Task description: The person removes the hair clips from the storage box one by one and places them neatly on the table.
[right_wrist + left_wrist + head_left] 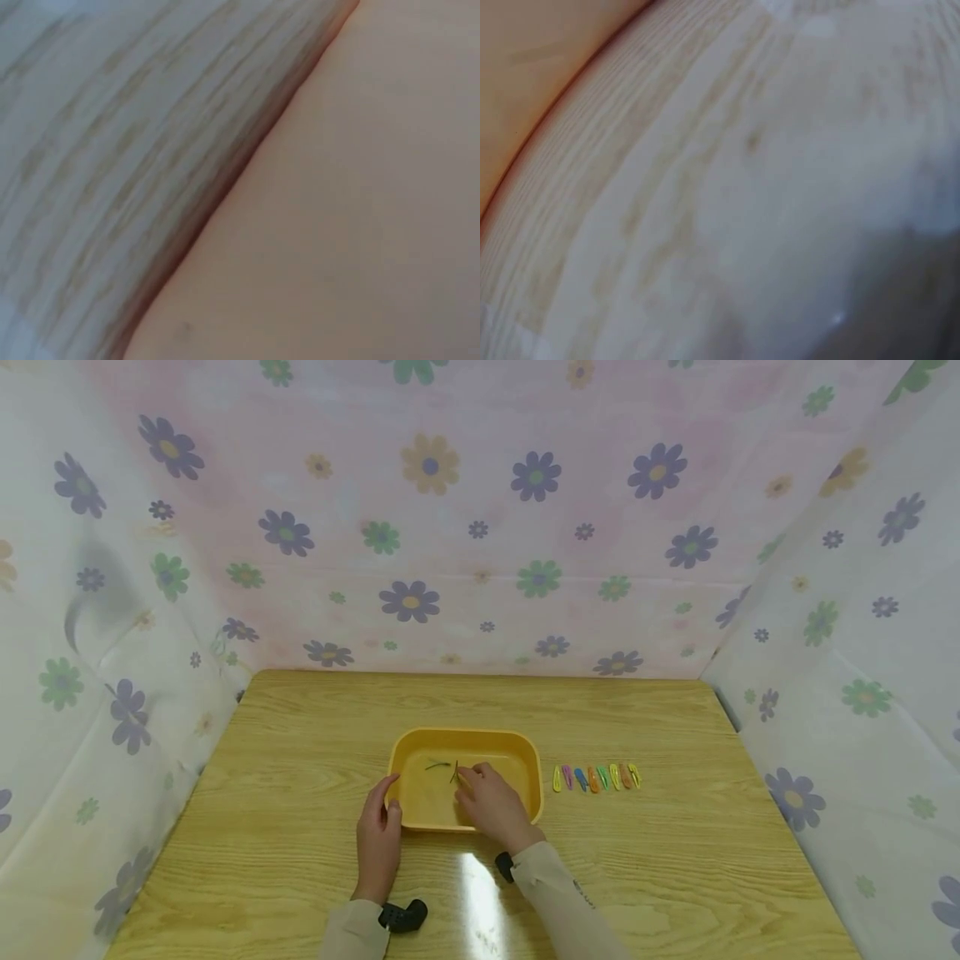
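Observation:
A yellow plastic tray (467, 825) stands on the wooden table. My left hand (378, 835) holds its left wall, with thumb and fingers at the rim. Reaching in over the front right corner, my right hand (493, 806) pinches a thin dark clip-like piece (454, 772) at its fingertips. A thin dark green piece (437, 765) lies on the tray floor to the left of it. Both wrist views show just blurred wood grain and a strip of skin, with the fingers out of frame.
To the right of the tray lies a row of several snap hair clips (593, 779) in yellow, pink, blue, orange and green. The wooden table (675, 860) reaches back to a flowered cloth (480, 610), which also hangs along both sides.

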A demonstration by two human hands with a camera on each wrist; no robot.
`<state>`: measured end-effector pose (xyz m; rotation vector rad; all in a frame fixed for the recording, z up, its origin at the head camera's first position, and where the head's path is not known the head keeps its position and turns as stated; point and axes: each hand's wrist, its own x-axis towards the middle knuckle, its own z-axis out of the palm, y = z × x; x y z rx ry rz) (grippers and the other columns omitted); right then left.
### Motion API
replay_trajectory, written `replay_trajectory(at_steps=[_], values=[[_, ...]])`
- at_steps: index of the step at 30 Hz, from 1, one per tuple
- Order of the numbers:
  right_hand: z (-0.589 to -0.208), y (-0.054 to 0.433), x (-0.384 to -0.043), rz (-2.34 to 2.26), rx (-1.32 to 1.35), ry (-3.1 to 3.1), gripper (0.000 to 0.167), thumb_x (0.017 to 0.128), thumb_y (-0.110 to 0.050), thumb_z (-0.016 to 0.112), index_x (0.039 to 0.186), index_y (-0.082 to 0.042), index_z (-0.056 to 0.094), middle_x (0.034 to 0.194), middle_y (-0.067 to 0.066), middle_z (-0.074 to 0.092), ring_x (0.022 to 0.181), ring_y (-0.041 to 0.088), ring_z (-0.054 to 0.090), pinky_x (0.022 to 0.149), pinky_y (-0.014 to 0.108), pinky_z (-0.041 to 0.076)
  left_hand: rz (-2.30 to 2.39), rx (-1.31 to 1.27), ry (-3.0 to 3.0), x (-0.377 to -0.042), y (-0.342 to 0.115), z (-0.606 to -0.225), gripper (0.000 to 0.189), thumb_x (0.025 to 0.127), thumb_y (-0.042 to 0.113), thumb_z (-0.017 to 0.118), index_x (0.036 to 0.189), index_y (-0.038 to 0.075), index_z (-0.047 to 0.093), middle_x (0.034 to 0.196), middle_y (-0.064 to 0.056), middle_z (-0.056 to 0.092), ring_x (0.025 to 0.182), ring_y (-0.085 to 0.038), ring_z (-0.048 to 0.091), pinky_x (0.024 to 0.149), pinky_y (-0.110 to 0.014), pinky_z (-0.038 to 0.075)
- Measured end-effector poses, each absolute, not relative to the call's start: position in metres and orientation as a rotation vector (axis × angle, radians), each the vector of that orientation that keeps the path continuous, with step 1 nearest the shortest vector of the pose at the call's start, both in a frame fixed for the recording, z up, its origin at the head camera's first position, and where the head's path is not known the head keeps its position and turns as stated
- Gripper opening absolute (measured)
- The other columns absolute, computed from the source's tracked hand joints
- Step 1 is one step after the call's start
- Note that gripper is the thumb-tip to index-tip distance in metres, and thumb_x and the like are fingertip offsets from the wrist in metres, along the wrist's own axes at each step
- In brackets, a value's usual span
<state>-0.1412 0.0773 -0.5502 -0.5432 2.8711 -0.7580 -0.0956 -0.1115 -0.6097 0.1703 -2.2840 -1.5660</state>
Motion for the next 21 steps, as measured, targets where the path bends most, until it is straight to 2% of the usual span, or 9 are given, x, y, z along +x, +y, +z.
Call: replay_trajectory(at_steps=[5,11,21], values=[[-0.5496,0.0781,-0.1411,-0.702,-0.59,2.82,0.045,0.091,-0.033,0.048,0.131,-0.014,0.046,0.117,0.009,0.046,0.1,0.021,0.047,0.071,0.037,0.044,-1.567,0.159,-2.28,-0.0952,-0.1118,-0.6106,0.036,0.093,0.016,0.042,0.124,0.03,0.05,0.128,0.01,0.045,0.117,-0.01,0.04,0.089,-0.033,0.037],[-0.5481,0.0783,-0.1408,-0.681,-0.597,2.765,0.045,0.089,-0.035,0.05,0.131,-0.017,0.046,0.116,0.007,0.041,0.102,0.021,0.04,0.068,0.036,0.042,-1.577,0.154,-2.281,-0.0945,-0.1113,-0.6096,0.036,0.093,0.016,0.042,0.125,0.03,0.05,0.128,0.012,0.045,0.116,-0.008,0.041,0.088,-0.027,0.037],[-0.5465,0.0761,-0.1438,-0.598,-0.585,2.715,0.049,0.089,-0.036,0.05,0.134,-0.021,0.042,0.121,0.008,0.035,0.105,0.023,0.034,0.066,0.035,0.041,-1.589,0.156,-2.281,-0.0951,-0.1119,-0.6106,0.036,0.092,0.015,0.042,0.125,0.027,0.05,0.128,0.013,0.044,0.118,-0.006,0.039,0.09,-0.03,0.036]])
